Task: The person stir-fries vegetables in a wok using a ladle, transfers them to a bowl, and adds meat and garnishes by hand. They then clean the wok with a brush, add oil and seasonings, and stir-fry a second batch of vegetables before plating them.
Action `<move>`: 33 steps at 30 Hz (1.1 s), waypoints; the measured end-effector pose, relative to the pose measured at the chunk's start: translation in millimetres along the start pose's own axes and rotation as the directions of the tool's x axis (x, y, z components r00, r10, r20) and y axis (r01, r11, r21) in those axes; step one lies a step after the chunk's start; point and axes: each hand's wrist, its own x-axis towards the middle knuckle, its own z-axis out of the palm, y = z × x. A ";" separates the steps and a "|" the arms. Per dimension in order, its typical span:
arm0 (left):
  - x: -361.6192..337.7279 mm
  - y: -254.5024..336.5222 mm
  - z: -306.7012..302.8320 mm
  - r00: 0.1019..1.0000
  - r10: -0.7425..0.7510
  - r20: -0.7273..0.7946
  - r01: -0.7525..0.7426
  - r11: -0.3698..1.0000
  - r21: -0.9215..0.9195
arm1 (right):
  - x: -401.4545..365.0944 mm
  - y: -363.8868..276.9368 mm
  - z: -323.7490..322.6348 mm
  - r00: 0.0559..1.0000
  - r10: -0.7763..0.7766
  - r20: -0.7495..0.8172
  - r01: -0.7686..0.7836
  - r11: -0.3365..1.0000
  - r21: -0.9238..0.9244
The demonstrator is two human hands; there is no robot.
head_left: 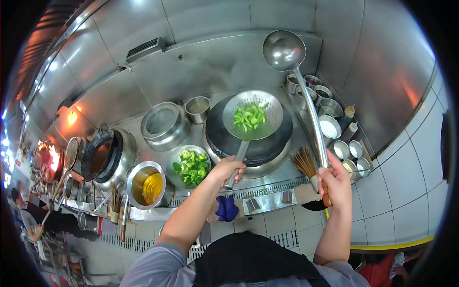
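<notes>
My left hand (228, 170) is wrapped round the handle of a perforated metal strainer (274, 118). Cut green pieces, which look like pepper slices (249, 116), lie in its bowl. Under the strainer a black wok (216, 131) sits on the burner. In my right hand (336, 183) is the wooden grip of a long ladle (284, 50), raised with its bowl up near the back wall. A bamboo brush (303, 161) stands beside my right hand. Broccoli (191, 167) fills a metal bowl to the left of the wok.
Left of the broccoli is a metal pot of yellow oil (152, 188). Behind stand a large pot (165, 125) and a smaller one (197, 109). Seasoning containers (330, 127) and bottles line the right wall. Flames (49, 155) burn far left, near another person (33, 210).
</notes>
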 end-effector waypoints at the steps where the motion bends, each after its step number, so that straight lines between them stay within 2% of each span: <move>1: -2.6 0.4 2.0 1.000 0.002 0.004 -0.002 1.000 0.007 | 4.6 3.5 -1.9 0.998 0.019 0.056 -0.028 0.984 0.176; 2: -7.5 1.4 5.5 0.996 0.085 0.021 -0.085 0.995 0.045 | 13.6 10.9 -1.5 0.999 0.014 0.050 -0.022 0.984 0.179; 3: -12.3 1.9 8.7 0.986 0.163 0.039 -0.166 0.983 0.080 | 25.8 22.3 0.2 0.999 0.027 0.040 -0.031 0.994 0.104; 4: -14.4 3.9 11.5 0.985 0.168 0.039 -0.170 0.982 0.081 | 34.0 30.7 1.0 0.999 0.041 0.031 -0.042 0.999 0.027; 5: -12.3 7.7 10.7 0.985 0.169 0.039 -0.172 0.982 0.080 | 37.7 32.9 3.6 0.999 0.041 0.032 -0.042 0.999 0.026; 7: -10.6 15.4 3.2 0.988 0.145 -0.044 -0.143 0.988 0.053 | 37.5 41.3 11.9 0.994 0.024 -0.104 -0.065 0.909 -0.412; 9: -18.6 29.7 -4.8 0.997 0.004 -0.076 -0.013 0.993 -0.120 | 45.4 58.5 7.3 0.997 0.032 -0.074 -0.058 0.926 -0.374; 11: -17.5 31.1 -22.3 0.994 -0.028 -0.103 0.017 0.994 -0.109 | 51.8 55.7 13.7 0.996 -0.001 -0.093 -0.059 0.766 -0.640; 13: -22.0 41.0 -30.4 0.990 -0.041 -0.133 0.033 0.997 -0.068 | 75.1 78.0 11.3 0.996 0.056 -0.068 -0.087 0.759 -0.645; 14: -24.3 46.1 -34.0 0.985 -0.046 -0.165 0.040 0.998 -0.039 | 96.4 111.9 6.3 0.990 -0.143 -0.009 0.090 0.669 -0.737; 15: -27.5 53.2 -35.4 0.985 -0.050 -0.168 0.044 0.998 -0.039 | 103.8 113.8 12.0 0.942 -0.327 0.078 0.252 0.533 -0.807; 16: -31.3 62.3 -36.5 0.985 -0.007 -0.174 0.013 0.999 0.031 | 109.8 113.1 15.7 0.987 -0.153 0.048 0.126 0.553 -0.824; 17: -35.4 71.2 -36.1 0.983 0.036 -0.179 -0.018 0.995 0.101 | 111.2 104.2 24.4 0.988 -0.147 0.056 0.129 0.554 -0.823; 19: -44.1 92.0 -30.3 0.983 0.071 -0.171 -0.045 0.987 0.152 | 115.4 94.6 39.0 0.996 0.084 0.001 -0.054 0.647 -0.760; 25: -56.5 124.0 -19.3 0.981 0.093 -0.170 -0.055 0.974 0.220 | 126.0 115.7 71.2 0.987 0.163 0.007 -0.105 0.672 -0.733; 27: -59.9 124.0 -18.8 0.977 0.099 -0.188 -0.055 0.973 0.226 | 121.0 123.2 77.1 0.989 0.133 0.066 -0.047 0.705 -0.708; 29: -60.7 121.0 -22.9 0.981 0.095 -0.170 -0.056 0.974 0.221 | 110.7 129.0 82.6 0.937 0.332 0.109 -0.269 0.885 -0.379; 30: -61.0 117.8 -25.8 0.979 0.084 -0.187 -0.047 0.979 0.197 | 113.0 140.3 79.6 0.899 0.371 0.232 -0.300 0.909 -0.290; 31: -60.9 114.9 -30.1 0.978 0.085 -0.192 -0.047 0.979 0.196 | 109.8 145.2 75.0 0.898 0.372 0.237 -0.300 0.909 -0.290; 33: -60.9 108.0 -36.9 0.976 0.061 -0.209 -0.017 0.978 0.207 | 88.0 118.3 67.8 0.821 0.500 0.275 -0.504 0.862 -0.060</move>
